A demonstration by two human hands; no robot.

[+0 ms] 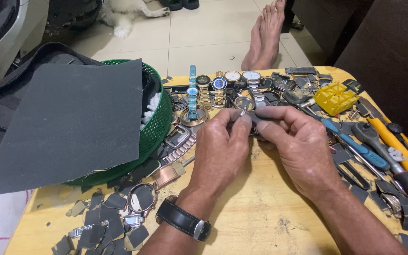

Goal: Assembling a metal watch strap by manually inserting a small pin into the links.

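While the left hand [220, 146] pinches a small metal watch part [242, 112] at its fingertips, the right hand [298, 141] grips a grey strip [260, 114] against it, above the wooden bench [256, 212] near a row of wristwatches [223, 87].

Dark sandpaper sheet [72, 120] draped over green plastic basket [159, 127] at left. Row of wristwatches [223, 85] along far edge of yellow wooden table [256, 222]. Yellow plastic holder block [335, 98] far right; blue-handled tools [355, 144] and yellow-handled tool [397, 146] beside it. Small cut sandpaper scraps [102, 222] scattered near left. Bare feet [265, 35] and white furry animal [128, 12] on tiled floor [204, 33] beyond.
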